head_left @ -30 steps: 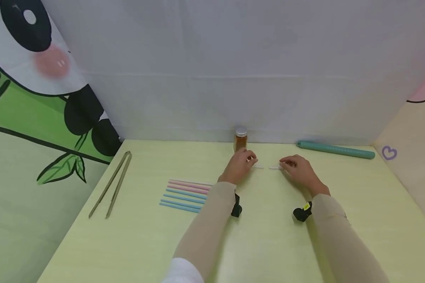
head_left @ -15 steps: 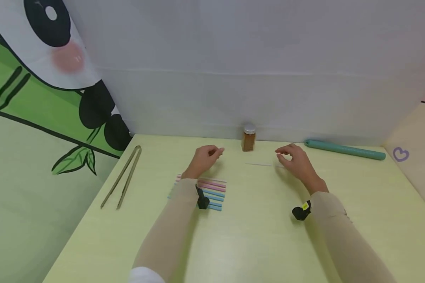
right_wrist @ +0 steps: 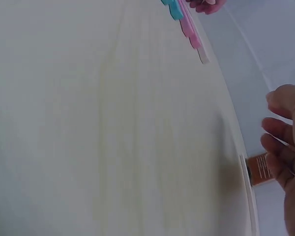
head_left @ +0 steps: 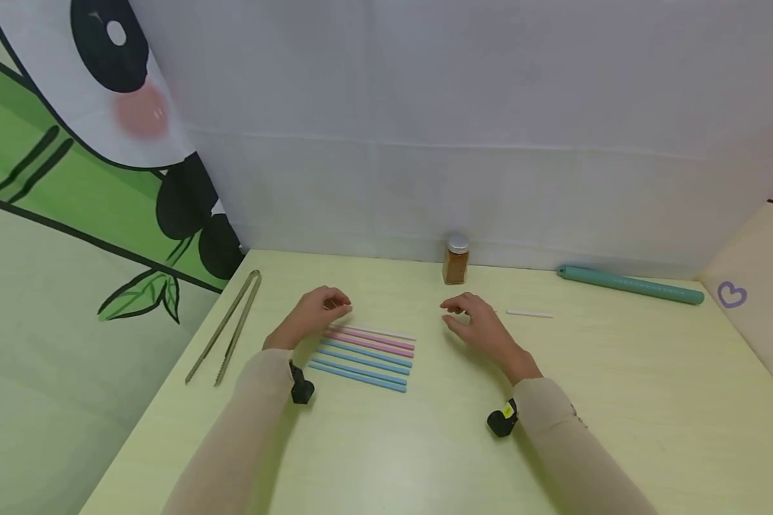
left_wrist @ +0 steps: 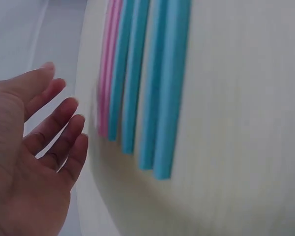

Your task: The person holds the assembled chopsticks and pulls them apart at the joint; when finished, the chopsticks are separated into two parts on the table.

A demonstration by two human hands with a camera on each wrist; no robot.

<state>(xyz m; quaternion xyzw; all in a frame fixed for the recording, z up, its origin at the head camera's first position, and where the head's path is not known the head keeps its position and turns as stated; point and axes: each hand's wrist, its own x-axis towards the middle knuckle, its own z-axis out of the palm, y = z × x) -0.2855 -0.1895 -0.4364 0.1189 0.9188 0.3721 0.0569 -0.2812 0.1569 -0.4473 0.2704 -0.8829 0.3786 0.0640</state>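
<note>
The left hand (head_left: 310,312), fingers relaxed and holding nothing, is beside a row of slim straight pink sticks (head_left: 386,350) and slim straight blue sticks (head_left: 373,382) on the pale yellow bench (head_left: 425,450); the right hand (head_left: 479,327), thumb and loosely bent fingers apart, likewise bare, is near a short thin white stick (head_left: 530,314).

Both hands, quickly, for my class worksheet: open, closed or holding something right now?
Left hand: open, fingers loosely bent, holding nothing.
Right hand: open, fingers loosely bent, holding nothing.
</note>
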